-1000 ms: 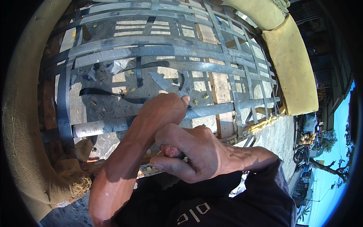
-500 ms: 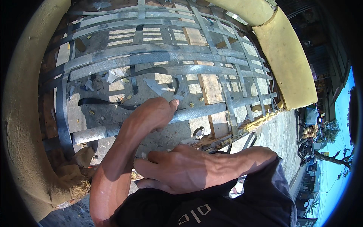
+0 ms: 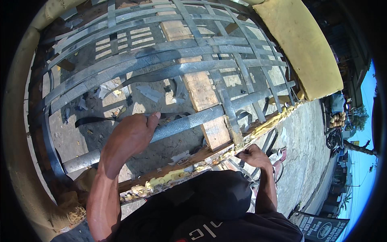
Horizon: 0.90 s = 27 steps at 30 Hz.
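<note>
My left hand point(image 3: 131, 135) is closed round the nearest grey webbing strap point(image 3: 189, 121), thumb on top and fingers curled out of sight below. This strap runs across a wooden seat frame, close to its front rail point(image 3: 161, 179), which carries torn yellow foam. Just outside that rail, toward the right, is my right hand point(image 3: 256, 156). Its fingers are closed at the rail's outer face; what they hold is hidden. Beyond both hands stretches a lattice of woven straps point(image 3: 169, 52). A loose dark strap end point(image 3: 94, 120) hangs inside the frame, left of my left hand.
Yellow foam pads point(image 3: 302, 48) cover the right side, and a foam-covered arm point(image 3: 20, 141) curves along the left. A wooden slat point(image 3: 201, 90) crosses beneath the webbing. Scraps point(image 3: 149, 93) litter the concrete below. A motorcycle point(image 3: 332, 139) and a dark signboard point(image 3: 322, 226) stand off to the right.
My right hand has moved right, from beside my left forearm to the outside of the front rail. The left hand keeps its place on the strap while the view has shifted.
</note>
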Tool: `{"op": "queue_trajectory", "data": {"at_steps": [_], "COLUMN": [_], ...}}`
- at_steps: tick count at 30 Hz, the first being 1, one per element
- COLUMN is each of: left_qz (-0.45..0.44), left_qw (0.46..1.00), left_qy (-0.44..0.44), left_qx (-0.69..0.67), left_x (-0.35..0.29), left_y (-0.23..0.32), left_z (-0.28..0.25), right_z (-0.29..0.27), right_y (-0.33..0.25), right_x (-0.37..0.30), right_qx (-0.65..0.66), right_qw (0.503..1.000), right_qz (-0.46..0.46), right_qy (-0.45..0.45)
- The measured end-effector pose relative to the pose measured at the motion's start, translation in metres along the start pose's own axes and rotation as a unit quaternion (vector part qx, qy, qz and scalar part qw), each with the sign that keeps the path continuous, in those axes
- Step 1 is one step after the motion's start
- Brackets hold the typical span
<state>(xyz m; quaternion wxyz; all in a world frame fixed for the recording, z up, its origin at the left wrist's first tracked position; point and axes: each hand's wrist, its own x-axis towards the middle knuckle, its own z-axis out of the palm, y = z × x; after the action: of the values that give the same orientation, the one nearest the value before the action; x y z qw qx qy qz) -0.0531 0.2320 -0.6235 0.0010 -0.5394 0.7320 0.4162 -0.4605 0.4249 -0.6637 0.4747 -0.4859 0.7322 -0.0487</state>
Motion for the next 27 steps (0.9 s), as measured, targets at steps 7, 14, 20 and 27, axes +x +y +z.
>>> {"op": "queue_trajectory", "data": {"at_steps": [7, 14, 20, 27], "left_qz": [-0.113, -0.147, -0.088, -0.066], "left_qw": [0.992, 0.988, 0.995, 0.997], "left_qy": [-0.019, -0.035, -0.034, -0.017], "left_qx": [-0.055, -0.032, -0.022, -0.043], "left_x": [-0.002, -0.001, -0.001, -0.010], "left_y": [0.007, 0.011, 0.008, 0.005], "left_z": [-0.006, -0.009, -0.010, -0.008], "right_z": [0.054, 0.184, 0.212, 0.118], "right_y": [0.133, 0.194, 0.258, 0.088], "right_x": [0.114, 0.114, 0.094, 0.047], "right_qx": [-0.360, -0.316, -0.425, 0.142], "right_qw": [0.911, 0.946, 0.867, 0.947], "right_qz": [-0.068, -0.042, -0.132, 0.279], "right_qy": [0.187, 0.067, 0.224, 0.069]}}
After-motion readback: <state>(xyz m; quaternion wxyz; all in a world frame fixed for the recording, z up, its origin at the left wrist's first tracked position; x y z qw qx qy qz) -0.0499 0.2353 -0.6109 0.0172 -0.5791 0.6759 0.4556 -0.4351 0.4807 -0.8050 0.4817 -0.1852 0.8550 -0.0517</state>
